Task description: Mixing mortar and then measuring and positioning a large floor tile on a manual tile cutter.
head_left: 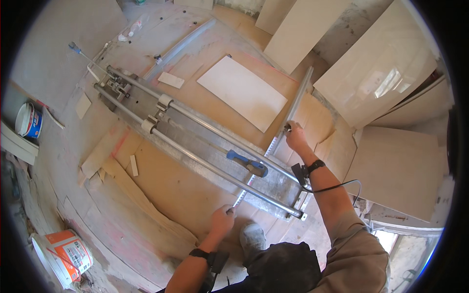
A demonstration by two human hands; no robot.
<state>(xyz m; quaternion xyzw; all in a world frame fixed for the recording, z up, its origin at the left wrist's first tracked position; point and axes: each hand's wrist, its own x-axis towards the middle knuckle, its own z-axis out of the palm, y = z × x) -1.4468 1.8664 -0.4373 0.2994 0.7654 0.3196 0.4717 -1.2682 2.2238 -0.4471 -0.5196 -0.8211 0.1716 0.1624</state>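
A manual tile cutter point(195, 158) with two round steel rails lies on the floor in front of me, slanting from far left to near right. Its blue-and-black handle point(247, 163) rests low over the rails. A measuring bar point(239, 197) with a printed scale crosses under them. The fingers of my left hand point(223, 220) are closed at the bar's near end. On the far side, my right hand point(296, 136) is closed around a small dark fitting on a long metal bar point(299, 100). Its fingertips are partly hidden.
A pale rectangular tile point(243, 93) lies beyond the cutter, beside a small offcut point(171, 80). Large tiles point(376, 68) lean at the right. An orange-and-white bucket point(63, 256) stands near left, a blue-and-white tub point(29, 120) farther off. Torn cardboard point(141, 195) covers floor near me.
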